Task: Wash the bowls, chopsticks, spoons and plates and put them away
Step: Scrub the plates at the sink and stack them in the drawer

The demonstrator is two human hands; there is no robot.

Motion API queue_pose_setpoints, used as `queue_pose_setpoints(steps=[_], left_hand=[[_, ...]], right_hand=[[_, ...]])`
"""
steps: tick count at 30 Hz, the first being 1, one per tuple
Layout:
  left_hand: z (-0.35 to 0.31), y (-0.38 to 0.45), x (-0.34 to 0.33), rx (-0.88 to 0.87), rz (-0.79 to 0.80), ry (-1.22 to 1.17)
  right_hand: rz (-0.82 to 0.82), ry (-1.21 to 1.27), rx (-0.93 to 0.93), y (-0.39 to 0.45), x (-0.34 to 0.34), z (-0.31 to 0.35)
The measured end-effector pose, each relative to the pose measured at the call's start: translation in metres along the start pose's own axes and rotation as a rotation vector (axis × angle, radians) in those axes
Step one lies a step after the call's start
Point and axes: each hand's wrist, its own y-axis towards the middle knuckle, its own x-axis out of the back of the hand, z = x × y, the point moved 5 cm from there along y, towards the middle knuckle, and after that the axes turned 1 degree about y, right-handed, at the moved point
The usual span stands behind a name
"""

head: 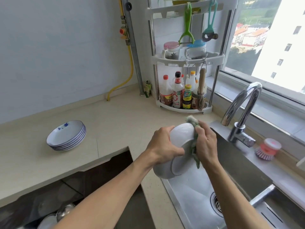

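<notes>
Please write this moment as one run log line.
left hand: holds bowl | right hand: wipes with cloth | over sink

A stack of plates (66, 136) sits on the worktop (115, 123) toward its left side. A rack (186, 63) of bottles (178, 93) stands in the back corner. The sink (194, 200) lies at the right, the tap (242, 113) behind it, a brush (268, 148) right of the tap. Both hands hold a bowl (181, 134) above the sink's left edge.
</notes>
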Motion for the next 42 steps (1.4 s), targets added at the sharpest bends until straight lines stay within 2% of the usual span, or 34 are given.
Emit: queue_pose_setpoints(steps=[2, 4, 5, 9, 12, 15, 20, 23, 27, 29, 31, 32, 36, 37, 41, 42], left_hand=[[0.002, 0.000, -0.001, 0.019, -0.016, 0.011], [0.001, -0.004, -0.004, -0.013, 0.028, 0.017], [-0.001, -0.006, -0.004, -0.041, 0.054, 0.007], [-0.007, -0.014, 0.004, -0.126, 0.067, -0.091], [-0.007, -0.010, 0.007, -0.093, 0.107, -0.182], [0.001, -0.007, 0.013, 0.014, 0.203, -0.261], [0.000, 0.006, 0.003, 0.062, 0.308, -0.117], [0.006, 0.004, -0.009, 0.048, 0.254, -0.069], [0.025, 0.009, -0.005, 0.082, 0.089, -0.131], [0.026, 0.008, -0.006, 0.072, 0.117, -0.144], [0.023, 0.003, -0.009, 0.055, 0.173, -0.112], [0.023, 0.002, -0.010, 0.052, 0.180, -0.104], [0.022, 0.005, -0.008, 0.054, 0.099, -0.139], [0.021, 0.004, -0.007, 0.055, 0.096, -0.136], [0.019, 0.000, -0.002, 0.029, 0.128, -0.107], [0.019, 0.001, -0.001, 0.031, 0.131, -0.106]], right_hand=[[0.034, -0.034, 0.112, -0.011, -0.016, 0.011], [-0.018, -0.034, 0.118, -0.017, -0.015, 0.008], [-0.077, -0.004, 0.064, -0.016, -0.008, 0.003], [-0.230, 0.189, -0.369, -0.013, 0.018, -0.029], [-0.260, 0.132, -0.470, -0.014, 0.027, -0.037], [-0.202, 0.045, -0.362, -0.004, 0.035, -0.020], [0.218, -0.312, 0.079, 0.006, 0.000, 0.040], [0.251, -0.520, 0.250, 0.002, -0.015, 0.052], [0.283, -0.458, 0.401, -0.033, -0.033, 0.031], [0.249, -0.292, 0.309, -0.032, -0.026, 0.015], [0.147, -0.100, 0.063, -0.015, -0.010, 0.000], [0.122, -0.080, 0.018, -0.010, -0.007, -0.002], [0.199, -0.264, 0.357, -0.031, -0.029, 0.019], [0.215, -0.266, 0.367, -0.033, -0.030, 0.019], [0.141, -0.124, 0.052, -0.004, -0.002, -0.002], [0.128, -0.109, 0.043, -0.003, -0.001, -0.003]])
